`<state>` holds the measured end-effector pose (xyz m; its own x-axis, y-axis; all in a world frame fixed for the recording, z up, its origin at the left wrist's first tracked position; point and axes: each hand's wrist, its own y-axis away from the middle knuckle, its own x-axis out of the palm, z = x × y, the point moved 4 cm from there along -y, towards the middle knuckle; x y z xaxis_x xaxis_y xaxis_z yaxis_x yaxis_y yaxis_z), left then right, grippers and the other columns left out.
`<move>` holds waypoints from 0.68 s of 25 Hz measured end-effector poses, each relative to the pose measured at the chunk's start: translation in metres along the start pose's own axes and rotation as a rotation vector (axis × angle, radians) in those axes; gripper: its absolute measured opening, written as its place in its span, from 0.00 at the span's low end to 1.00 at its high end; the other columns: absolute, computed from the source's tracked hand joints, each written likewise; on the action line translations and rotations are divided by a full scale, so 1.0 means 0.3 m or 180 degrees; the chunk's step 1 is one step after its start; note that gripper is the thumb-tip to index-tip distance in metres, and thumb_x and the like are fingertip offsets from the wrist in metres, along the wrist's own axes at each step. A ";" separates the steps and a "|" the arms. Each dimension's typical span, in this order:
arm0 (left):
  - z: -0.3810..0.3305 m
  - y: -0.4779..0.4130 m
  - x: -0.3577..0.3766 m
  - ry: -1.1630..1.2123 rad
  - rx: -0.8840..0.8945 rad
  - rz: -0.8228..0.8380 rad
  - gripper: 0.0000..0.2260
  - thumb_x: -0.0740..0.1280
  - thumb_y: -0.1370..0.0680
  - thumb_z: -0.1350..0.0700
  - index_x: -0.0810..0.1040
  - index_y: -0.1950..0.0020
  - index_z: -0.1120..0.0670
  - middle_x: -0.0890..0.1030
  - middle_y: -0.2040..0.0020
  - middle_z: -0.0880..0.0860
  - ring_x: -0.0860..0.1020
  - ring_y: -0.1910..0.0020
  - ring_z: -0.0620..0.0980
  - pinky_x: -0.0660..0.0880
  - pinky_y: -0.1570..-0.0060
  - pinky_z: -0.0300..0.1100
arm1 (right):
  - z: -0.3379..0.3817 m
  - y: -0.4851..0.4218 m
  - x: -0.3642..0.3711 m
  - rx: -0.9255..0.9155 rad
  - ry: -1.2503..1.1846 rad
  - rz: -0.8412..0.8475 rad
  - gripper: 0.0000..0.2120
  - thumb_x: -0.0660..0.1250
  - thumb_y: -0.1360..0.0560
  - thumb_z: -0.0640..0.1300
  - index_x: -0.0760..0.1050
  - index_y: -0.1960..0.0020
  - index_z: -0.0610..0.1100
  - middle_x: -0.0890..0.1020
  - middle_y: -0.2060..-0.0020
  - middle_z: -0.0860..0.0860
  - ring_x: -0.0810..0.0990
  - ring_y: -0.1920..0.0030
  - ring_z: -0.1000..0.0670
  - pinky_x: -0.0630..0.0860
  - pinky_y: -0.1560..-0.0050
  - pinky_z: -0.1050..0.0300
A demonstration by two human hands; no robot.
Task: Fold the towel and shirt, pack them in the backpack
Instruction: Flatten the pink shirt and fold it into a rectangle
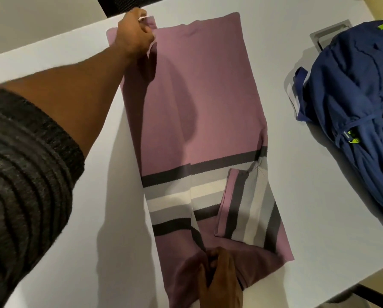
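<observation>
While the shirt [197, 96] lies flat, left fingers [145, 27] pinching its far corner, right fingers [212, 261] gripping its near edge

Left arm [74, 90] stretches far forward with the left grip [133, 32] pinching; right grip [219, 276] close in, fingers curled.

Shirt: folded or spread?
Partly folded: shirt lies full length on the table, striped sleeve turned in over its body; no crosswise fold yet.
</observation>
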<state>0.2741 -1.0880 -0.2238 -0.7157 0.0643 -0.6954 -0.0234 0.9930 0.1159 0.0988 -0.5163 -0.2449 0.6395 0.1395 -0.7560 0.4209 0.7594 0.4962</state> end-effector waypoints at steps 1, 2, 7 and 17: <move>-0.008 0.034 -0.010 0.0149 0.0054 -0.0192 0.17 0.64 0.18 0.62 0.75 0.28 0.55 0.79 0.47 0.48 0.81 0.49 0.43 0.77 0.53 0.27 | 0.013 0.003 0.010 -0.0488 0.0313 -0.0145 0.21 0.63 0.25 0.66 0.72 0.48 0.49 0.79 0.57 0.46 0.80 0.59 0.41 0.82 0.59 0.42; -0.005 0.082 -0.025 0.0229 0.0069 -0.0493 0.17 0.63 0.18 0.62 0.75 0.29 0.55 0.79 0.46 0.47 0.80 0.51 0.40 0.77 0.50 0.27 | 0.060 -0.005 -0.012 -0.0989 0.0845 -0.0555 0.17 0.65 0.24 0.59 0.71 0.45 0.48 0.77 0.52 0.46 0.78 0.55 0.44 0.81 0.51 0.47; 0.061 0.425 0.119 -0.0399 0.0443 -0.0565 0.21 0.56 0.14 0.53 0.68 0.21 0.55 0.69 0.21 0.55 0.67 0.22 0.53 0.60 0.19 0.49 | 0.270 -0.073 0.087 -0.2344 0.0720 -0.0401 0.25 0.56 0.17 0.45 0.60 0.21 0.43 0.72 0.25 0.44 0.69 0.23 0.44 0.69 0.25 0.47; 0.122 0.527 0.206 -0.1745 0.0335 0.0051 0.32 0.40 0.15 0.37 0.47 0.14 0.52 0.48 0.14 0.53 0.46 0.15 0.55 0.43 0.18 0.59 | 0.235 -0.023 0.134 -0.2438 0.1311 -0.0091 0.28 0.54 0.14 0.53 0.60 0.18 0.41 0.58 0.17 0.45 0.56 0.17 0.44 0.65 0.23 0.43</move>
<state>0.2517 -0.9234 -0.2745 -0.2470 0.0939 -0.9645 0.0745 0.9942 0.0777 0.1671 -0.5607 -0.2485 0.2893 0.2203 -0.9315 -0.2103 0.9640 0.1627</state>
